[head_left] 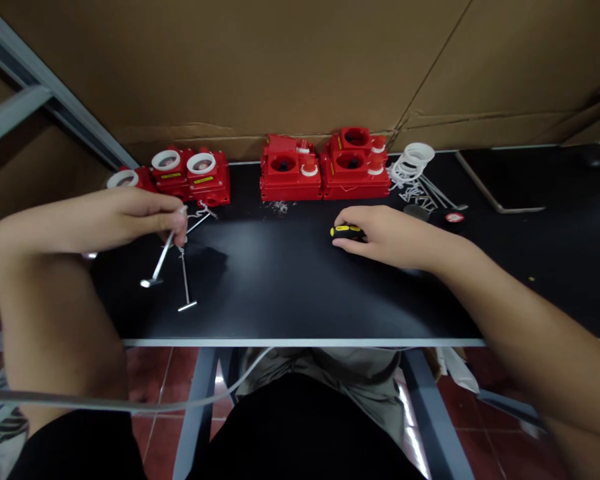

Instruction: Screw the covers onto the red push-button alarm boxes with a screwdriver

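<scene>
Head view: at 9 o'clock the left hand (130, 220) is pinched narrow, fingertips closed on the top end of a thin metal rod (161, 261) that slants down to a small flat foot resting on the black surface (280, 293). A second rod (185, 283) of the same kind lies just beside it, toward 7 o'clock of the fingertips; whether the fingers touch it too I cannot tell. Both look light, stiff and smooth, likely to roll or slip, so the upper shaft seems the best place to grip. At 11 o'clock stand red boxes (190, 177) with white caps, and at 12 o'clock two more red housings (325, 170) sit against the cardboard wall (280, 67). Right of centre, the right hand (387, 237) is curled over a screwdriver (345, 232), whose black-and-yellow handle pokes out at the fingertips; it probably gives a firm, non-slip hold. At 1 o'clock, white rings (413, 160) are heaped, well apart from both hands.
</scene>
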The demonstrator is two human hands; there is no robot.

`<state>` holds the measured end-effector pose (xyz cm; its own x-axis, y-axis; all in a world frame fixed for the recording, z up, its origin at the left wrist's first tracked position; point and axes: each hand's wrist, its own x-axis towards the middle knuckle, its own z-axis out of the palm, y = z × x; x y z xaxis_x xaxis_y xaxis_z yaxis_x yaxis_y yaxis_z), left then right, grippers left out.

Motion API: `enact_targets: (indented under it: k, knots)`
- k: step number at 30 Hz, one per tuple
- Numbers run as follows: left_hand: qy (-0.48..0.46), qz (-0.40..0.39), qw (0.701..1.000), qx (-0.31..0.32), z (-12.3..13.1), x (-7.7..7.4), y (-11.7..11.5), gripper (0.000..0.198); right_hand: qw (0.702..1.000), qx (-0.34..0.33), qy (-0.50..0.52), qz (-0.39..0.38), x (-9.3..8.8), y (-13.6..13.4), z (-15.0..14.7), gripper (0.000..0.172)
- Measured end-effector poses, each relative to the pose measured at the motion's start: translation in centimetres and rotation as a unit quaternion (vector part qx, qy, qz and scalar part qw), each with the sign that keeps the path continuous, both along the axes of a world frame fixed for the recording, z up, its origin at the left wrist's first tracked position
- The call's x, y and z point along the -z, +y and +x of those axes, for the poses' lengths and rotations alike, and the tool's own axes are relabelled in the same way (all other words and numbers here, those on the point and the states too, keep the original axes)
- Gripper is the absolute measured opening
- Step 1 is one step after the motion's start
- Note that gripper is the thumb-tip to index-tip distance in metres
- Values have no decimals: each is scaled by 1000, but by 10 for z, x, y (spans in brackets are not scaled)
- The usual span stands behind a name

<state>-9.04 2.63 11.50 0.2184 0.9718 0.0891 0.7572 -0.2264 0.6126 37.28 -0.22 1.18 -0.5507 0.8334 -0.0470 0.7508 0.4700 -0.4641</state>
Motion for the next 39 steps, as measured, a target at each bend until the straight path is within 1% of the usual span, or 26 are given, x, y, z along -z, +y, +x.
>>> enact_targets:
  k: [2, 4, 7, 8, 11, 12, 15, 17, 18, 20, 21, 23, 25, 26, 28, 30, 31, 32, 34, 36, 37, 39]
  knots:
    - [-52, 10, 999, 8, 6, -1, -8, 71, 1000, 0, 0, 0, 0, 0, 0, 31]
    - [-112, 22, 993, 18, 11, 1, -15, 70, 1000, 0, 2, 1, -1, -1, -1, 30]
    - [-193, 53, 979, 23, 16, 4, -22, 54, 1000, -1, 3, 3, -2, -1, -1, 30]
    - [-217, 64, 974, 21, 19, 4, -23, 54, 1000, -2, 3, 3, -1, -1, -2, 30]
    - [-283, 88, 955, 20, 27, 2, -23, 72, 1000, -1, 2, 6, 0, -1, -2, 30]
    - [-300, 93, 949, 24, 30, 2, -23, 73, 1000, 1, 2, 8, 0, -1, -1, 30]
    - [-329, 107, 937, 52, 37, 6, -24, 61, 1000, 4, 0, 14, 1, -2, -1, 27]
    - [-349, 125, 924, 88, 41, 12, -25, 53, 1000, 7, 5, 21, 1, -4, -3, 28]
    - [-362, 133, 916, 112, 44, 15, -27, 49, 1000, 9, 10, 26, 1, -6, -6, 31]
    - [-379, 132, 905, 144, 52, 20, -30, 37, 999, 13, 24, 36, -1, -11, -12, 45]
    - [-394, 141, 893, 166, 59, 21, -33, 35, 999, 13, 29, 40, -3, -15, -16, 55]
    - [-374, 129, 899, 187, 74, 20, -37, 31, 998, 7, 56, 41, -6, -24, -26, 75]
    - [-318, 112, 918, 208, 93, 14, -41, 34, 991, -11, 130, 21, -11, -32, -35, 91]
    - [-288, 105, 926, 220, 103, 11, -42, 37, 983, -20, 181, 6, -14, -36, -38, 99]
    - [-226, 84, 941, 237, 121, 4, -43, 36, 959, -24, 282, -18, -20, -43, -42, 114]
    - [-205, 77, 940, 263, 137, -1, -42, 37, 936, -14, 352, -19, -27, -47, -40, 126]
    - [-194, 76, 938, 277, 145, -2, -41, 41, 927, -7, 375, -17, -30, -48, -38, 127]
    - [-182, 68, 935, 295, 153, -3, -40, 46, 919, 1, 393, -13, -33, -48, -36, 125]
    - [-187, 64, 933, 300, 169, -2, -38, 50, 915, 26, 402, 4, -38, -47, -30, 108]
    - [-199, 74, 932, 293, 185, 2, -34, 50, 923, 58, 379, 19, -42, -43, -25, 83]
    - [-199, 71, 934, 287, 193, 6, -32, 47, 930, 63, 361, 16, -44, -41, -23, 73]
    - [-205, 61, 934, 285, 204, 16, -25, 40, 942, 50, 331, -15, -47, -36, -19, 62]
